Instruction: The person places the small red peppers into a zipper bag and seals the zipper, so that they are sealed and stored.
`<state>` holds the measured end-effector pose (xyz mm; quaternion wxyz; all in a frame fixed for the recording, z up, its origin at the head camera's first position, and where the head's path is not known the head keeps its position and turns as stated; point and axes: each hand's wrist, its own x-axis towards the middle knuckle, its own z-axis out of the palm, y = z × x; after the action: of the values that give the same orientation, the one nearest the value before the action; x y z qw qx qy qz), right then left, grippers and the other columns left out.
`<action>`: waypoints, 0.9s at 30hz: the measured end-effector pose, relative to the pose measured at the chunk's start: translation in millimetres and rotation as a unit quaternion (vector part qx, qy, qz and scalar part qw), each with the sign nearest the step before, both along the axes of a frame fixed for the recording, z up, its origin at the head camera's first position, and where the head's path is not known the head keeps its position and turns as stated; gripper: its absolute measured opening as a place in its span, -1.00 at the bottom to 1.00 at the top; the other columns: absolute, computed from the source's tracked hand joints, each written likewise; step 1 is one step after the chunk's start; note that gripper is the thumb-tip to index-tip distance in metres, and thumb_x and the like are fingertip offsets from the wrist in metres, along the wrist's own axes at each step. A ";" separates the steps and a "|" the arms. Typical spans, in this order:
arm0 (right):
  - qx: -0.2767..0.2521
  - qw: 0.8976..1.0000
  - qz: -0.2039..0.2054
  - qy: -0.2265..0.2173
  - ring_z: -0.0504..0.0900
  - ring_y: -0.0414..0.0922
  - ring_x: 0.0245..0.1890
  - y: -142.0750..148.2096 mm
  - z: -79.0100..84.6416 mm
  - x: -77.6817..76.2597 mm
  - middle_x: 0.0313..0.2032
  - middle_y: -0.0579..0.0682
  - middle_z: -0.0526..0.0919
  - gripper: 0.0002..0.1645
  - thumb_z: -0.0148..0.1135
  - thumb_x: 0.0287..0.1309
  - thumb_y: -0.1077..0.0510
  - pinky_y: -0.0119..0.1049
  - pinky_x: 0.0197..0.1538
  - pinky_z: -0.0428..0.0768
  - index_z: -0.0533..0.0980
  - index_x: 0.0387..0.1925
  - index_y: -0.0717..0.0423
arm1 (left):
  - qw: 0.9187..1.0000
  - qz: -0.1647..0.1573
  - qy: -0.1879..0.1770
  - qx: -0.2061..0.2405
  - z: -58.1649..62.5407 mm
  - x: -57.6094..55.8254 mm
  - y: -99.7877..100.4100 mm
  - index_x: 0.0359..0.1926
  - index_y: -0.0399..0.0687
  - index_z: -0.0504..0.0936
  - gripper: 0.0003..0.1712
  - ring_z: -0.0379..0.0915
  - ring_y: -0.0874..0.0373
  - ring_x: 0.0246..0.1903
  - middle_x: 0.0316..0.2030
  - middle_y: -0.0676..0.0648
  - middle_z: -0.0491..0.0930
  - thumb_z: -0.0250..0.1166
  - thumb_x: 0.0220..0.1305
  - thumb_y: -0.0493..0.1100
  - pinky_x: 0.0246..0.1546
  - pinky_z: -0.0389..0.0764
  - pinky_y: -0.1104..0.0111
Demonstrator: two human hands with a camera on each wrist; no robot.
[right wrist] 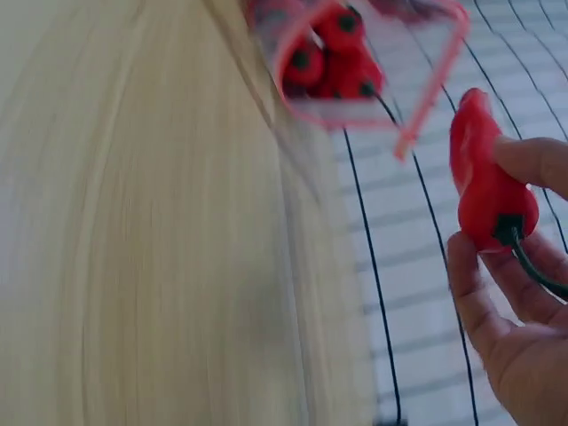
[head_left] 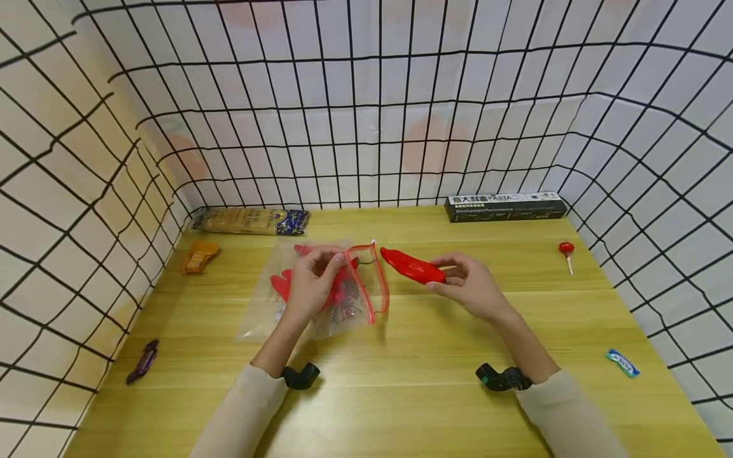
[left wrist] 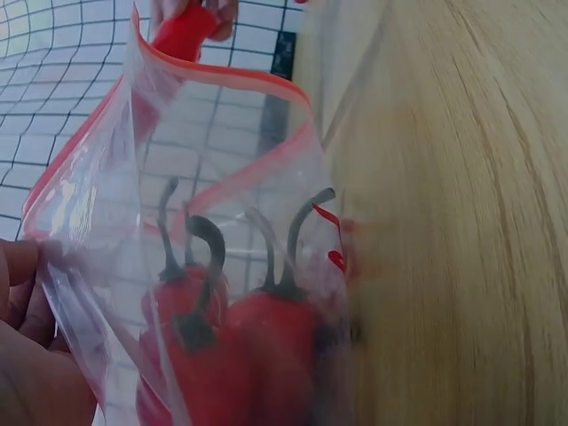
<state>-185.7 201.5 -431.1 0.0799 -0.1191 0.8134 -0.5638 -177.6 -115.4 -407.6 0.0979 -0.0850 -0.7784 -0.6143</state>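
Observation:
A clear zip bag point(head_left: 260, 318) with a red-edged mouth lies at the middle left of the table, its mouth spread towards the right. Several red chili peppers point(left wrist: 275, 342) with green stems are inside it. My left hand point(head_left: 312, 280) pinches the upper edge of the bag near its mouth. In my right hand point(head_left: 472, 289) is another red chili pepper point(head_left: 409, 266), held by its stem end between thumb and fingers. Its tip points left at the bag's mouth, just outside it. The right wrist view shows its green stem point(right wrist: 532, 262) beside the palm.
Noodles in a packet point(head_left: 246, 221) lie at the back left, a black pasta box point(head_left: 506, 207) at the back right. An orange wrapper point(head_left: 199, 257) and purple candy point(head_left: 142, 362) are left; a red lollipop point(head_left: 566, 249) and blue candy point(head_left: 622, 363) right. Black wire mesh point(head_left: 378, 102) surrounds the table.

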 end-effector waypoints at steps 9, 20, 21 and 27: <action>0.080 0.994 -0.008 0.072 0.67 -0.07 -0.23 -64.4 -1.0 -9.0 -0.07 0.02 0.65 -0.53 0.46 0.04 0.01 -0.23 -0.19 0.69 0.54 0.01 -0.09 | 1.000 0.002 0.025 -0.006 4.0 0.3 -1.8 -0.11 -0.22 0.63 -0.77 0.53 0.14 -0.21 -0.21 -0.14 0.66 0.23 0.37 -0.13 -0.10 0.60 0.35; -0.006 0.996 -0.074 0.058 0.71 0.00 -0.12 -107.1 -7.3 -15.0 -0.02 0.06 0.52 -0.48 0.50 0.00 0.08 -0.26 -0.15 0.71 0.49 0.00 0.06 | 0.999 -0.003 0.039 0.005 5.8 -0.4 0.4 -0.13 -0.27 0.61 -0.78 0.55 0.16 -0.21 -0.22 -0.19 0.65 0.23 0.36 -0.17 -0.08 0.60 0.46; -0.020 0.995 -0.083 0.053 0.72 0.00 -0.13 -111.1 -8.6 -16.1 -0.04 0.07 0.52 -0.47 0.51 -0.01 0.09 -0.28 -0.17 0.71 0.47 -0.02 0.07 | 0.999 -0.006 0.038 0.009 5.3 -0.7 0.4 -0.13 -0.27 0.61 -0.78 0.55 0.16 -0.22 -0.22 -0.19 0.65 0.23 0.36 -0.17 -0.09 0.59 0.47; -0.057 0.992 -0.101 0.058 0.72 -0.05 -0.17 -127.0 -14.0 -20.3 -0.14 0.03 0.66 -0.50 0.50 0.00 0.12 -0.34 -0.17 0.71 0.48 -0.04 0.09 | 0.999 -0.016 0.026 0.023 1.0 -2.5 -0.9 -0.12 -0.25 0.60 -0.78 0.55 0.18 -0.24 -0.23 -0.18 0.65 0.21 0.37 -0.16 -0.15 0.59 0.51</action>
<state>-206.0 74.5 -445.1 -0.0322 -0.0730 0.7912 -0.6064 -180.1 -116.3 -406.6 0.1098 -0.1114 -0.7595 -0.6314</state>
